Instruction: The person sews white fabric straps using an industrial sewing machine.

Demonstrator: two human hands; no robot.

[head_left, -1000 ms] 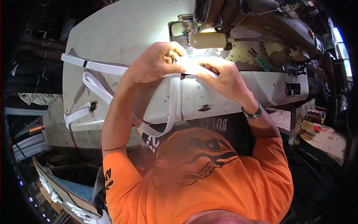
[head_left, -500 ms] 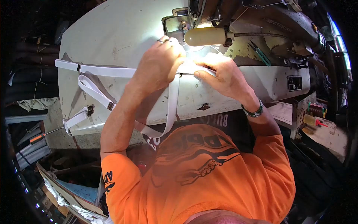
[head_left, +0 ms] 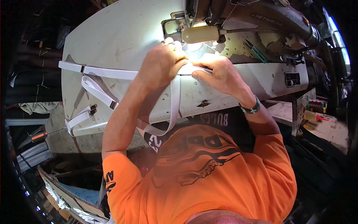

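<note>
A white strap point(head_left: 110, 72) with dark buckles runs across the pale machine table point(head_left: 108, 41), and one loop of it hangs over the front edge. My left hand point(head_left: 162, 63) is closed on the strap just left of the bright lamp spot. Close by on the right, my right hand point(head_left: 218, 72) pinches the same strap between thumb and fingers. Between the hands a short piece of strap lies under the glare, its details washed out. The sewing machine point(head_left: 268, 22) stands behind my hands, with a yellowish lamp housing point(head_left: 200, 34) in front of it.
Green-handled snips point(head_left: 256, 52) lie behind my right hand. A screwdriver point(head_left: 38, 137) with an orange handle is at the far left. Thread spools point(head_left: 317, 106) and a glue bottle point(head_left: 315, 116) sit on the right. Dark rolls point(head_left: 35, 71) fill the left side.
The view has shifted slightly. Both hands keep hold of the strap between them, in nearly the same pose.
</note>
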